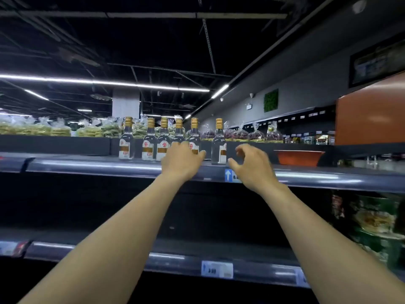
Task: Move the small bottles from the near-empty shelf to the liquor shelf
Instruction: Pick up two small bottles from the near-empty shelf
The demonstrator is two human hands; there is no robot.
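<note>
Several small clear bottles with gold caps and white-and-orange labels stand in a row on the dark top shelf. The leftmost bottle stands apart; the rightmost bottle stands alone at the right end. My left hand reaches over the shelf edge, its fingers spread against the lower parts of two middle bottles, hiding their labels. My right hand hovers just right of the rightmost bottle, fingers curled apart, holding nothing.
An orange bowl sits on the same shelf to the right. Bagged goods line a display behind the bottles. Packaged items fill the lower right shelf. A lower shelf rail carries price tags.
</note>
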